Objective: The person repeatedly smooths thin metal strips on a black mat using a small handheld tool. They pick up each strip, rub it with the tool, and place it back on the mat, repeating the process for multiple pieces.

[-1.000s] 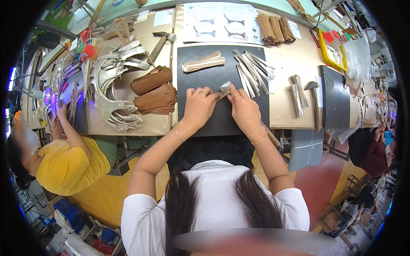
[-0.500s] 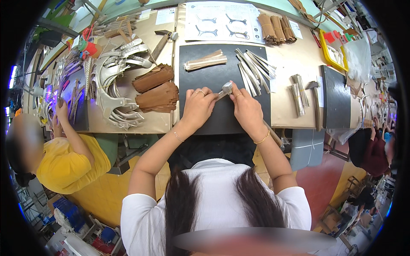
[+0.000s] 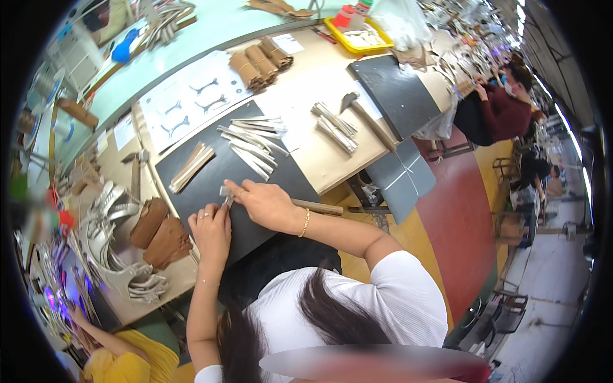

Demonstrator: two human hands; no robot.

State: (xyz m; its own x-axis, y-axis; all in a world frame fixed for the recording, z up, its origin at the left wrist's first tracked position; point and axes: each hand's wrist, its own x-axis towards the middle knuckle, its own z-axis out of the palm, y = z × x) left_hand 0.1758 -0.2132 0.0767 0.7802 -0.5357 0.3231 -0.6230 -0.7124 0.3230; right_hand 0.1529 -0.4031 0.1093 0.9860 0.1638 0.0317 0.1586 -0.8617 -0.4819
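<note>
Over a black board [image 3: 191, 159], my left hand [image 3: 212, 231] pinches a narrow pale silvery strip [image 3: 228, 200] with its fingertips. My right hand [image 3: 267, 203] is closed at the strip's far end, its fingertips beside a small silvery block-shaped piece [image 3: 224, 191]. Whether that piece belongs to the strip is unclear. From under my right wrist a wooden handle [image 3: 319, 206] sticks out past the board's edge; its other end is hidden. Beyond my hands lie several loose silvery strips [image 3: 252, 150] and a bundle of brown and white strips [image 3: 191, 167].
To the left are brown leather stacks [image 3: 167, 242] and curved white pieces [image 3: 118, 217]. To the right lie tied strip bundles [image 3: 335, 129], a hammer [image 3: 373, 124] and another black board [image 3: 396, 89]. A yellow tray [image 3: 361, 41] stands farther back. A yellow-sleeved person [image 3: 131, 357] works at left.
My view has turned to the right, so the table appears tilted and shifted left. Both hands remain together at the strip; the right now reaches farther across toward the left.
</note>
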